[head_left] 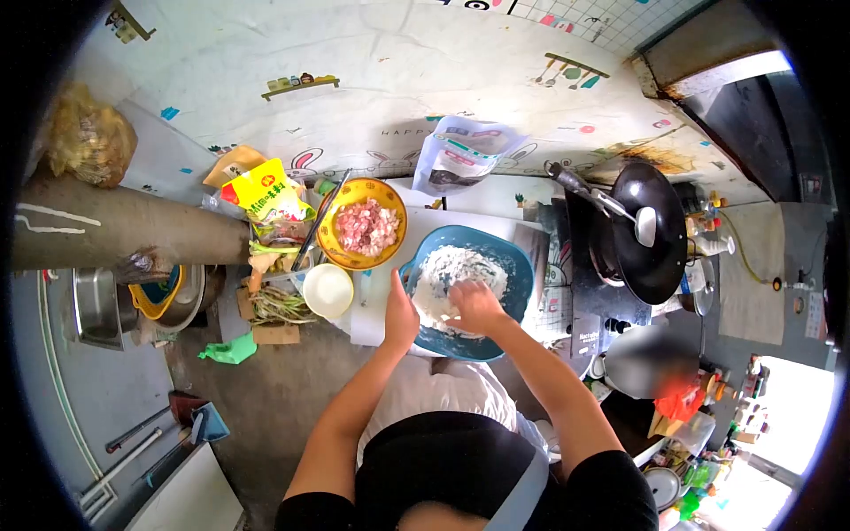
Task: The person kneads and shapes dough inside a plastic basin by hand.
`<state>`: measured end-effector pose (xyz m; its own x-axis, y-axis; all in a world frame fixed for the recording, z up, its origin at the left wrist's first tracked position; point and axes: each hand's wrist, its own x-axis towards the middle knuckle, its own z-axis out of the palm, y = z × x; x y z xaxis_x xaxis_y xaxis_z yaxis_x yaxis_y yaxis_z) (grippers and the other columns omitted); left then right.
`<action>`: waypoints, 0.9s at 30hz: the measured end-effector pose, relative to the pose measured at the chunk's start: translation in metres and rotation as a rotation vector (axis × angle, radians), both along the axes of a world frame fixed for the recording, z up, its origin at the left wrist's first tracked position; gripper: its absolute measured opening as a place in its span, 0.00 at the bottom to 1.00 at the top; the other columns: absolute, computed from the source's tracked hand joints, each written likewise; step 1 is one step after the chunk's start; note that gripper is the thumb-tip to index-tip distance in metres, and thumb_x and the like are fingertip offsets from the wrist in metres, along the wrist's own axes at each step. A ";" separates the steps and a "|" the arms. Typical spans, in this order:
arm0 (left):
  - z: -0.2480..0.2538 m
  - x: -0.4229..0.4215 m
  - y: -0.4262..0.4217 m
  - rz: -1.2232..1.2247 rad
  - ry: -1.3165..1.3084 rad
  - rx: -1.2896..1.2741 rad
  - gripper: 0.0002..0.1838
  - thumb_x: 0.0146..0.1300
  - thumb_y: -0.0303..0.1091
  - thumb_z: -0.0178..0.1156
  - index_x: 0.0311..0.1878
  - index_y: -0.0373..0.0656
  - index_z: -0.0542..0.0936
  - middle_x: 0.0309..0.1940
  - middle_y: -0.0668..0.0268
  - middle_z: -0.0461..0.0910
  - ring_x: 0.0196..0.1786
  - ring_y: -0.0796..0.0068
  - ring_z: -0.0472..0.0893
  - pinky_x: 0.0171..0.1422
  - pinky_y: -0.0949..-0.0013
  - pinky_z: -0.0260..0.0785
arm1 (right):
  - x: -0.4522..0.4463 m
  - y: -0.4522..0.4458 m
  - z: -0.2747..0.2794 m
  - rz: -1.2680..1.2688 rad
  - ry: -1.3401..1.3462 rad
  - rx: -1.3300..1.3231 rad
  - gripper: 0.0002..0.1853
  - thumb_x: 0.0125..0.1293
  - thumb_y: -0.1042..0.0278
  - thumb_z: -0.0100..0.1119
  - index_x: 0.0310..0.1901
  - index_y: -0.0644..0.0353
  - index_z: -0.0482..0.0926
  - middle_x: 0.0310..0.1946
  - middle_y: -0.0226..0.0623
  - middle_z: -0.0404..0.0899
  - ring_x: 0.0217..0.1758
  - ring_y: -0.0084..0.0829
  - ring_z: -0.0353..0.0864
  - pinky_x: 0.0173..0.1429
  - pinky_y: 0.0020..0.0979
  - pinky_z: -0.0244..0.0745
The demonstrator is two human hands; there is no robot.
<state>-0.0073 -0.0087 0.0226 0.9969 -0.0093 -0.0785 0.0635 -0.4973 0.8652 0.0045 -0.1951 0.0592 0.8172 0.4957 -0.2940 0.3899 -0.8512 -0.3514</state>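
Working white powder (440,276) with your right hand (476,308)
Left hand (402,315) braces blue bowl (521,281); both grips unclear; hard pushing could skid it.

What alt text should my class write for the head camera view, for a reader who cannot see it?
A person's right hand reaches into white powder in a blue basin, the left hand at its left edge. Left of the basin, a yellow bowl holds what looks like chopped meat; to the right is a black wok.
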 end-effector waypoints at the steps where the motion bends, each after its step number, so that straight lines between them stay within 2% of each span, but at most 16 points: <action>1: 0.000 -0.001 0.000 -0.004 -0.010 0.000 0.32 0.59 0.17 0.43 0.67 0.29 0.49 0.61 0.39 0.62 0.62 0.43 0.65 0.65 0.57 0.58 | -0.013 -0.001 -0.005 -0.053 -0.153 0.033 0.25 0.46 0.50 0.67 0.44 0.55 0.75 0.43 0.38 0.73 0.52 0.39 0.71 0.56 0.42 0.66; 5: -0.008 -0.001 -0.001 -0.017 -0.014 0.033 0.33 0.58 0.17 0.43 0.68 0.30 0.47 0.63 0.40 0.59 0.63 0.44 0.64 0.66 0.58 0.57 | -0.036 0.003 -0.018 -0.118 -0.106 0.060 0.21 0.48 0.53 0.66 0.42 0.54 0.77 0.44 0.36 0.72 0.47 0.40 0.70 0.53 0.41 0.65; 8: -0.004 -0.002 -0.003 -0.020 -0.017 0.109 0.32 0.60 0.18 0.43 0.68 0.30 0.47 0.62 0.38 0.60 0.62 0.43 0.65 0.65 0.58 0.59 | -0.034 0.011 -0.046 -0.208 -0.243 0.042 0.20 0.47 0.54 0.67 0.41 0.53 0.78 0.43 0.36 0.72 0.48 0.39 0.70 0.52 0.41 0.65; 10: -0.006 0.000 -0.004 0.015 -0.002 0.075 0.31 0.59 0.18 0.43 0.68 0.30 0.50 0.59 0.38 0.63 0.60 0.43 0.67 0.64 0.57 0.59 | -0.014 0.022 -0.060 -0.353 -0.329 -0.002 0.18 0.46 0.53 0.66 0.37 0.54 0.78 0.44 0.35 0.72 0.48 0.38 0.69 0.52 0.43 0.63; 12: -0.002 0.003 -0.005 0.045 0.056 0.053 0.31 0.58 0.18 0.43 0.67 0.29 0.53 0.56 0.38 0.66 0.58 0.43 0.68 0.62 0.56 0.60 | 0.011 0.023 -0.072 -0.437 -0.286 -0.009 0.16 0.47 0.54 0.64 0.34 0.54 0.78 0.44 0.35 0.72 0.48 0.39 0.69 0.52 0.44 0.62; 14: 0.010 0.007 -0.007 0.068 0.165 0.038 0.29 0.58 0.18 0.44 0.66 0.28 0.54 0.52 0.38 0.70 0.55 0.42 0.70 0.60 0.56 0.62 | 0.024 0.022 -0.076 -0.448 -0.332 0.036 0.14 0.48 0.57 0.62 0.33 0.56 0.77 0.42 0.35 0.72 0.47 0.39 0.69 0.50 0.44 0.62; 15: 0.009 0.008 -0.008 0.076 0.124 0.074 0.29 0.58 0.18 0.44 0.65 0.28 0.55 0.48 0.39 0.72 0.52 0.41 0.71 0.57 0.55 0.63 | 0.027 0.021 -0.079 -0.487 -0.343 0.042 0.13 0.49 0.58 0.61 0.33 0.57 0.77 0.42 0.36 0.72 0.46 0.41 0.69 0.50 0.45 0.62; 19: 0.012 0.008 -0.010 0.057 0.069 0.037 0.29 0.58 0.18 0.44 0.64 0.28 0.55 0.49 0.39 0.72 0.53 0.41 0.71 0.57 0.55 0.63 | 0.038 0.021 -0.087 -0.668 -0.378 0.021 0.11 0.54 0.60 0.58 0.34 0.59 0.76 0.41 0.40 0.72 0.46 0.43 0.69 0.51 0.45 0.62; 22: 0.021 0.008 -0.007 0.048 0.080 0.030 0.29 0.58 0.18 0.44 0.65 0.29 0.54 0.50 0.39 0.71 0.54 0.42 0.71 0.59 0.56 0.62 | 0.039 0.020 -0.088 -0.685 -0.360 0.036 0.11 0.56 0.61 0.56 0.35 0.59 0.76 0.39 0.40 0.72 0.45 0.43 0.70 0.51 0.45 0.63; 25: 0.016 0.005 -0.005 0.041 -0.010 0.024 0.30 0.59 0.18 0.43 0.66 0.30 0.54 0.51 0.39 0.71 0.54 0.42 0.71 0.59 0.56 0.62 | 0.037 0.013 -0.089 -0.633 -0.245 0.195 0.11 0.56 0.61 0.57 0.35 0.60 0.76 0.39 0.40 0.73 0.47 0.42 0.70 0.52 0.44 0.64; 27: 0.008 0.003 -0.002 0.023 -0.009 -0.004 0.30 0.59 0.18 0.43 0.67 0.30 0.53 0.52 0.39 0.70 0.54 0.42 0.71 0.59 0.56 0.62 | 0.034 0.001 -0.073 -0.575 -0.198 0.051 0.12 0.55 0.60 0.58 0.36 0.59 0.77 0.40 0.39 0.73 0.49 0.42 0.70 0.52 0.42 0.65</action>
